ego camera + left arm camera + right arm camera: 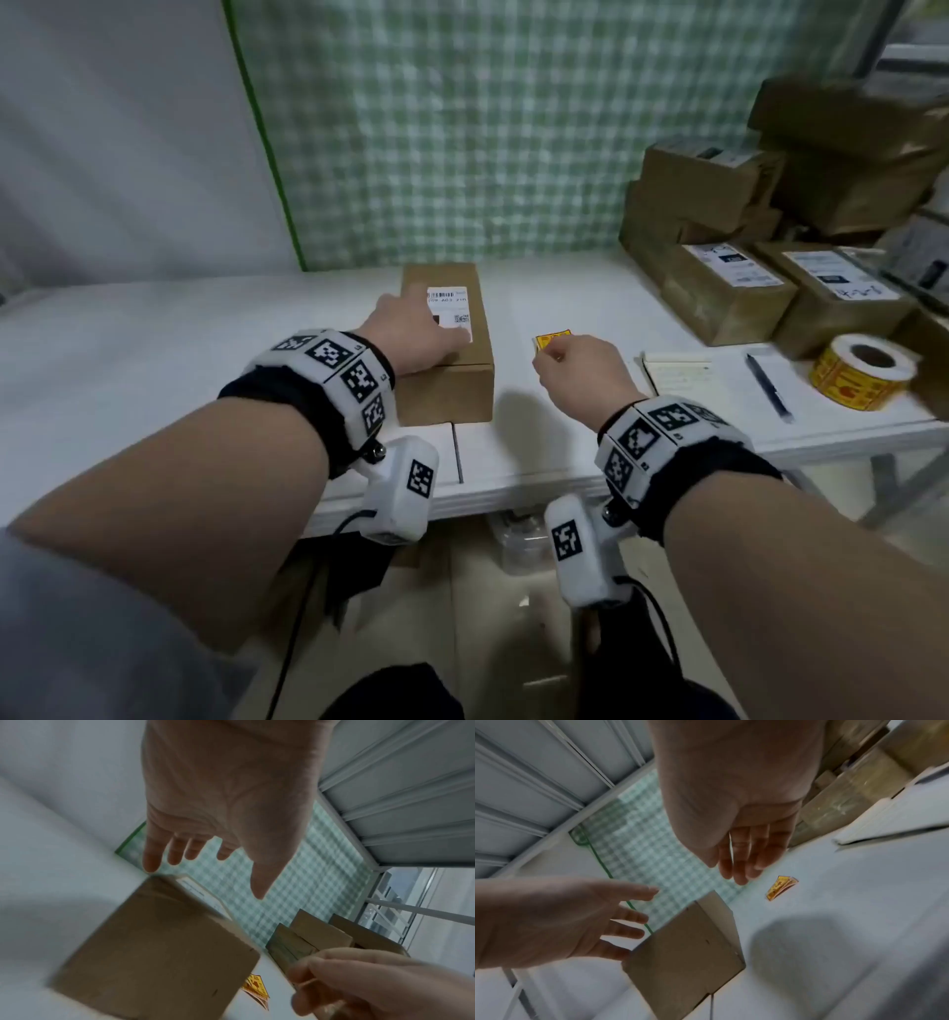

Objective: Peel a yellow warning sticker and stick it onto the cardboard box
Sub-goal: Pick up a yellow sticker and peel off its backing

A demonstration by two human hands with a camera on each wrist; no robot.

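Sticker (552, 341) on table by R hand (583, 377), untouched.

White table (205, 329): cardboard box (452, 380), yellow sticker (552, 340), sticker roll (857, 375), notebook (683, 377), probably pen (769, 388), stacked parcels (734, 293).

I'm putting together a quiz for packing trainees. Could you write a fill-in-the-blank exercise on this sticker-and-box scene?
1. The loose sticker lies on the table, to the ___ of the cardboard box as the person sees it.
2. The left hand reaches over the top of the ___.
3. The label on the box's top is ___ with black print.

Missing words: right; cardboard box; white.
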